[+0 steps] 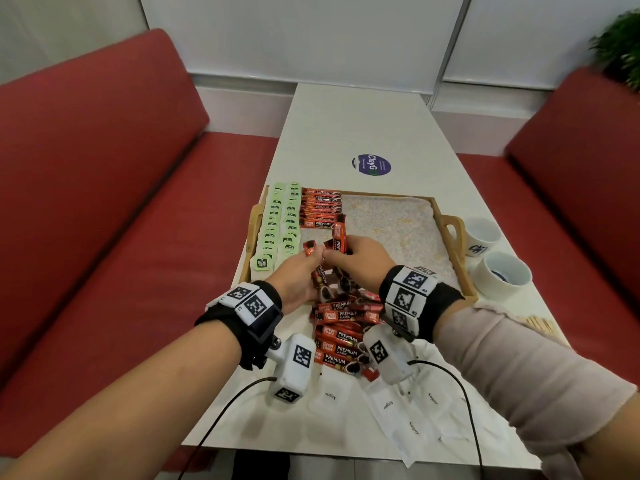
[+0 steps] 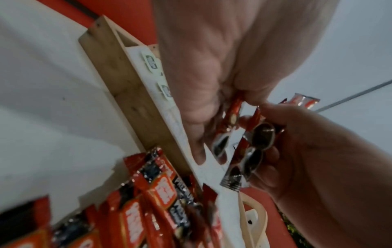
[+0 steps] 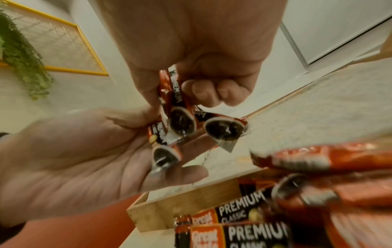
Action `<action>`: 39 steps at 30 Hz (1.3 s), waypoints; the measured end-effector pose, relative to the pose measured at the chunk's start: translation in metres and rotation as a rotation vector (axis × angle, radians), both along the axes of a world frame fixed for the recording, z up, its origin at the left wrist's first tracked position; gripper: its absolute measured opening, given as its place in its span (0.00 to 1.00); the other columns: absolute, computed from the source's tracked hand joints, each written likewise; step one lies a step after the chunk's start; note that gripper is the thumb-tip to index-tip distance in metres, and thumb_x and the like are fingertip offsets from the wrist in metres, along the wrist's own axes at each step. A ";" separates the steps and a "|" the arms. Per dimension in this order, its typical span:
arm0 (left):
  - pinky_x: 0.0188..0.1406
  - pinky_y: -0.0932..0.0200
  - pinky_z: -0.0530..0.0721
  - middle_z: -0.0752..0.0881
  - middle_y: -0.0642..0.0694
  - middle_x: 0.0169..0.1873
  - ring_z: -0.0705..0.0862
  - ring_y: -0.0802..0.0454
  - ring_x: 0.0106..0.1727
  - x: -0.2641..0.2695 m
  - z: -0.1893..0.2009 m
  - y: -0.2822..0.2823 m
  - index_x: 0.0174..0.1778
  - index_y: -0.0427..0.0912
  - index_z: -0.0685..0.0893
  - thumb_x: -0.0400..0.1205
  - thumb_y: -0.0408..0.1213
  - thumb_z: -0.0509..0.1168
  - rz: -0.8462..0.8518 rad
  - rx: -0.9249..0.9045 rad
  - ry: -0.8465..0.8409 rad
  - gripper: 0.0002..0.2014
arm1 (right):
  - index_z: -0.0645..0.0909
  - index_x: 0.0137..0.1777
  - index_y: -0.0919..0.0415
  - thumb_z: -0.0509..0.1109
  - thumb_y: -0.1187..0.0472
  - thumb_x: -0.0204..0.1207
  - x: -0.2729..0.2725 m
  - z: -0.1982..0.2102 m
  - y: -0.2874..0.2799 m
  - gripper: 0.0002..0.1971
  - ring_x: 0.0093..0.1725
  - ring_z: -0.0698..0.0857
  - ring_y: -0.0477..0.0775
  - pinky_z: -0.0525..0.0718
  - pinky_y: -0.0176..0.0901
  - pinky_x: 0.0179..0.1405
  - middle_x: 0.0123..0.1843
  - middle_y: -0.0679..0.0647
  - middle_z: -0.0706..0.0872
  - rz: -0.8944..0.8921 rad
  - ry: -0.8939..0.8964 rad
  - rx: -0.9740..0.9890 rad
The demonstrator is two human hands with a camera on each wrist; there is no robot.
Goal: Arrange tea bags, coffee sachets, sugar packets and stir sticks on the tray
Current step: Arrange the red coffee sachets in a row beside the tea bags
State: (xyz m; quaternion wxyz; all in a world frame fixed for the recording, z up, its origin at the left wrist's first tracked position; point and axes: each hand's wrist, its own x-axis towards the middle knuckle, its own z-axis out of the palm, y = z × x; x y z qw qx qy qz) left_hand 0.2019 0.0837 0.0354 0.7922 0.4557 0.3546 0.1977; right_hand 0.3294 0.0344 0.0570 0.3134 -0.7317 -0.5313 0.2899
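Over the tray [image 1: 446, 216] — left hand [image 1: 298, 275] pinching a sachet [image 1: 310, 250]; right hand [image 1: 356, 254] gripping sachets [image 1: 339, 237]; tea bags [image 1: 277, 223] at left

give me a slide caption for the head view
Both hands hold coffee sachets over a tray lined with tea bags.

Booth seating area, white walls.
A long white table [image 1: 360, 133] stands between two red upholstered benches, left [image 1: 86, 161] and right [image 1: 581, 140]. White wall panels [image 1: 294, 32] rise behind; green foliage [image 1: 620, 53] shows at upper right.
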 end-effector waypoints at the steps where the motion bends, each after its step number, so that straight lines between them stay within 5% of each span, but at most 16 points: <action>1: 0.57 0.42 0.84 0.85 0.36 0.61 0.85 0.41 0.59 0.001 0.002 0.001 0.69 0.42 0.76 0.89 0.47 0.48 0.000 -0.035 -0.021 0.20 | 0.84 0.54 0.57 0.66 0.49 0.80 0.000 0.001 0.003 0.13 0.48 0.86 0.54 0.82 0.44 0.49 0.48 0.55 0.89 0.013 -0.021 -0.003; 4: 0.65 0.36 0.78 0.85 0.38 0.60 0.85 0.42 0.58 0.004 0.004 0.006 0.70 0.44 0.74 0.89 0.50 0.45 -0.015 -0.064 -0.045 0.21 | 0.82 0.58 0.60 0.62 0.52 0.83 0.000 0.000 0.011 0.14 0.53 0.85 0.57 0.78 0.43 0.49 0.54 0.58 0.88 0.052 -0.089 -0.019; 9: 0.58 0.38 0.81 0.85 0.41 0.56 0.86 0.45 0.51 0.009 0.006 0.013 0.72 0.43 0.72 0.89 0.47 0.48 0.025 -0.055 -0.024 0.20 | 0.75 0.69 0.57 0.61 0.55 0.84 -0.001 -0.004 0.022 0.16 0.59 0.83 0.58 0.78 0.45 0.57 0.62 0.57 0.84 0.110 -0.047 0.021; 14: 0.40 0.48 0.86 0.85 0.38 0.48 0.87 0.44 0.41 0.014 0.006 0.017 0.68 0.40 0.74 0.89 0.47 0.49 0.027 -0.113 -0.012 0.19 | 0.72 0.69 0.55 0.66 0.56 0.81 0.005 -0.002 0.030 0.18 0.40 0.82 0.44 0.77 0.29 0.35 0.55 0.53 0.84 0.104 -0.013 0.028; 17: 0.52 0.40 0.82 0.85 0.38 0.43 0.86 0.45 0.40 0.015 0.001 0.022 0.57 0.42 0.79 0.88 0.49 0.49 -0.040 -0.105 0.011 0.18 | 0.70 0.59 0.53 0.65 0.58 0.81 0.009 0.001 0.032 0.10 0.25 0.81 0.42 0.81 0.33 0.23 0.42 0.49 0.82 0.099 0.011 -0.014; 20: 0.51 0.39 0.82 0.85 0.39 0.41 0.86 0.47 0.39 0.017 0.002 0.028 0.52 0.43 0.80 0.88 0.50 0.49 -0.087 -0.112 0.030 0.18 | 0.68 0.58 0.54 0.64 0.59 0.82 0.012 0.003 0.033 0.09 0.26 0.82 0.52 0.85 0.48 0.26 0.41 0.52 0.83 0.076 0.007 -0.077; 25: 0.45 0.45 0.84 0.88 0.47 0.37 0.88 0.48 0.40 0.024 0.003 0.044 0.63 0.42 0.78 0.88 0.40 0.56 0.035 0.003 0.099 0.12 | 0.71 0.54 0.58 0.68 0.66 0.79 0.021 0.006 0.043 0.10 0.25 0.81 0.44 0.75 0.27 0.17 0.38 0.48 0.80 0.040 0.006 -0.094; 31: 0.32 0.53 0.86 0.79 0.45 0.39 0.83 0.52 0.35 0.029 0.014 0.076 0.47 0.45 0.77 0.89 0.40 0.54 0.282 0.122 0.120 0.09 | 0.78 0.60 0.64 0.67 0.71 0.78 0.041 0.007 0.069 0.12 0.30 0.79 0.46 0.76 0.27 0.25 0.44 0.54 0.82 -0.026 -0.081 -0.114; 36: 0.32 0.52 0.84 0.80 0.47 0.33 0.83 0.53 0.30 0.028 0.021 0.099 0.43 0.45 0.76 0.89 0.37 0.54 0.403 0.194 0.058 0.10 | 0.76 0.45 0.60 0.73 0.72 0.71 0.053 0.001 0.090 0.10 0.40 0.85 0.60 0.85 0.50 0.45 0.45 0.60 0.86 -0.072 -0.231 -0.152; 39: 0.29 0.55 0.85 0.82 0.48 0.32 0.84 0.56 0.28 0.025 0.019 0.111 0.43 0.45 0.76 0.89 0.39 0.55 0.424 0.218 0.064 0.10 | 0.81 0.42 0.61 0.70 0.73 0.72 0.057 -0.003 0.101 0.06 0.42 0.83 0.58 0.84 0.49 0.48 0.46 0.60 0.88 -0.014 -0.359 -0.189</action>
